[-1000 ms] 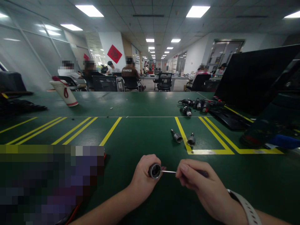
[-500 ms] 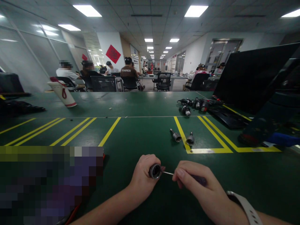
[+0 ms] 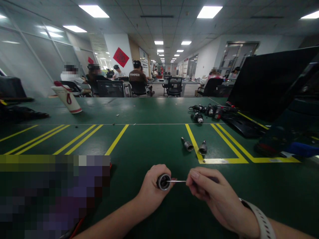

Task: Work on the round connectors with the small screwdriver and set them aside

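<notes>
My left hand [image 3: 151, 189] is closed around a small dark cylindrical metal part [image 3: 163, 182], its open round end turned toward me. My right hand [image 3: 211, 196] pinches a thin screwdriver [image 3: 178, 181], whose dark handle is mostly hidden in the fingers. The metal shaft reaches left and its tip sits at the part's opening. Both hands hover just above the green table [image 3: 139, 142]. A pale watch strap [image 3: 259, 219] is on my right wrist.
Two similar metal parts [image 3: 187, 144] [image 3: 203, 148] lie beyond my hands by a yellow line. More dark parts [image 3: 206, 111] are piled farther right beside a black monitor [image 3: 271, 83]. A white cup [image 3: 67, 98] stands far left. People sit at desks behind.
My right hand has shifted slightly, drawing the screwdriver level and its tip into the part's opening. The left hand holds the part almost still.
</notes>
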Motion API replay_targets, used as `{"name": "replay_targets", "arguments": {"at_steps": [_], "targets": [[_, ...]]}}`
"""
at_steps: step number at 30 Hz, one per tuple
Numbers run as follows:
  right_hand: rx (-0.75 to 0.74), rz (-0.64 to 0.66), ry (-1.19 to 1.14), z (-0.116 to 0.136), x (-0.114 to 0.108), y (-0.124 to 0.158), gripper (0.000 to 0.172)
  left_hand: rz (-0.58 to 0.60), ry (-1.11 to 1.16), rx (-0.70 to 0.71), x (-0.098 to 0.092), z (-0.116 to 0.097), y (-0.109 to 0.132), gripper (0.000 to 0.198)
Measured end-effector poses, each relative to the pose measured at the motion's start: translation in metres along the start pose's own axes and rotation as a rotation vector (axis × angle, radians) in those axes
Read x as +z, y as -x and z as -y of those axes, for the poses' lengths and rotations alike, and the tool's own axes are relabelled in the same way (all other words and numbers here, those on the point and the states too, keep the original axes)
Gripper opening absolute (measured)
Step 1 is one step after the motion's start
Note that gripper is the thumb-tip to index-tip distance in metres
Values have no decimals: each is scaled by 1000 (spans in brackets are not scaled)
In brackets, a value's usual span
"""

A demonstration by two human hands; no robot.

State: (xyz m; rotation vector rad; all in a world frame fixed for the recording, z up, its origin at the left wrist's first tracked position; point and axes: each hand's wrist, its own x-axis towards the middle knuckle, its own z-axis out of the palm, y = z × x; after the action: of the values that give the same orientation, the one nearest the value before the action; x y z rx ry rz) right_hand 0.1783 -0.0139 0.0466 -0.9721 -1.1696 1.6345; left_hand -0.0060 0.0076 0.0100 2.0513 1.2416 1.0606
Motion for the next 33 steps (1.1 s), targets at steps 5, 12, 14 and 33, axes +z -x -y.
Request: {"name": "replay_targets", "arguments": {"at_steps": [5,12,14,33], "targets": [[86,4,-84,4,0,-1,28,26,17,14,-1,0,0,22],[-12,9,40,3,-2,-1,31,2,25,-9,-2,-4,-1,22],[-107,42,191,4,-3,3,31,2,27,-9,-2,-5,-2,21],[45,6,29,9,0,-1,32,50,-20,40,-1,-5,-2,22]]}}
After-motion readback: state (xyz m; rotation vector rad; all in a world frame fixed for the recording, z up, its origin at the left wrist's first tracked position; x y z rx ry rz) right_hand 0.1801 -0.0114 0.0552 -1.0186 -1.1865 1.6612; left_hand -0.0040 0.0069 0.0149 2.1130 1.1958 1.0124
